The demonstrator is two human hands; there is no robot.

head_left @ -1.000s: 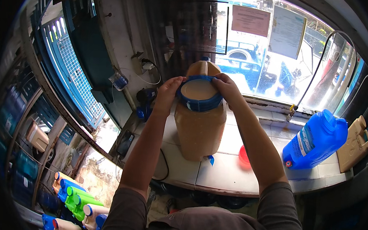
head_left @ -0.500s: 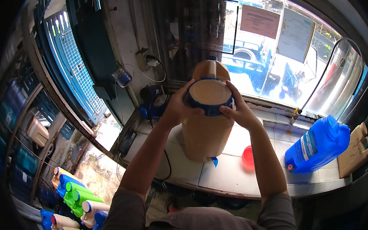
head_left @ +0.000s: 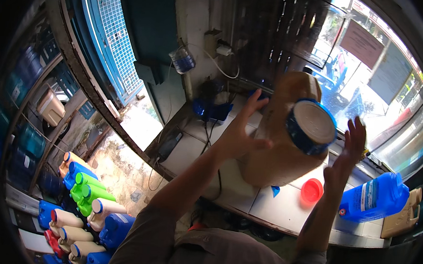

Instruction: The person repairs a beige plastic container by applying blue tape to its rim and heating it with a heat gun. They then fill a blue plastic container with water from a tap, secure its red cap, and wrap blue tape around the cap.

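Note:
A large tan plastic jug [head_left: 280,160] stands on the tiled counter in front of me, its wide round lid [head_left: 314,123] tan on top with a blue rim. To the left of the jug, my left hand [head_left: 247,129] is open, fingers spread, close to its side. On the other side, my right hand [head_left: 348,147] is raised with its fingers stretched out, apart from the lid. Neither hand holds anything. Low at the jug's front shows a small blue piece [head_left: 275,190]. A red round cap [head_left: 312,191] lies on the counter to its right.
Farther right on the counter are a blue jug [head_left: 374,197] and a tan jug [head_left: 402,218]. Cables and a black adapter [head_left: 170,146] lie at the left end. Several coloured jugs [head_left: 89,192] crowd the floor at lower left. A window [head_left: 365,69] rises behind.
Both hands have let go of the lid and moved apart to either side. My view has turned left, so the jug and counter appear farther right and tilted.

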